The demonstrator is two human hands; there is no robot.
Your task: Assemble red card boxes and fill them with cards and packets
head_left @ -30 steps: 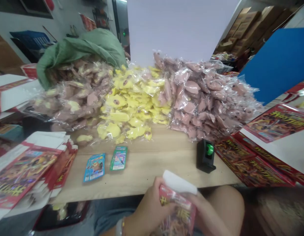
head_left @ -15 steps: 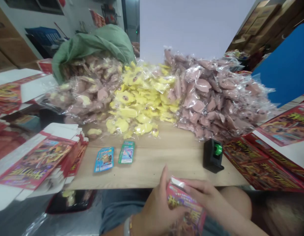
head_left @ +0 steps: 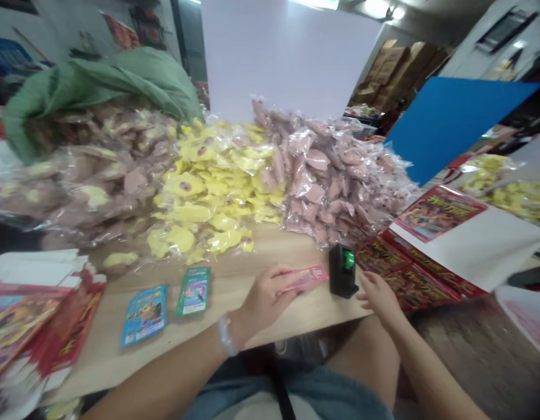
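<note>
My left hand (head_left: 266, 294), with a pale band on its wrist, is closed around a slim red box (head_left: 310, 276) just above the table. One narrow side of the box faces up, and its far end points at the black tape dispenser (head_left: 339, 280) with a green roll. My right hand (head_left: 379, 296) is to the right of the dispenser, its fingers stretched toward it and holding nothing I can see. Left of my hands lie a blue card pack (head_left: 144, 315) and a green card pack (head_left: 193, 291) on the wooden table (head_left: 235, 274).
Plastic-wrapped yellow toys (head_left: 209, 181) and pinkish ones (head_left: 326, 181) are heaped at the back, beside a green sack (head_left: 121, 76). Flat red-and-white cartons (head_left: 29, 315) are stacked on the left. Red printed cartons (head_left: 418, 291) lie right, below a blue panel (head_left: 453, 122).
The view has swung right. Both hands held the red box over my lap; now my left hand has it by the tape dispenser, and my right hand has let go and moved right.
</note>
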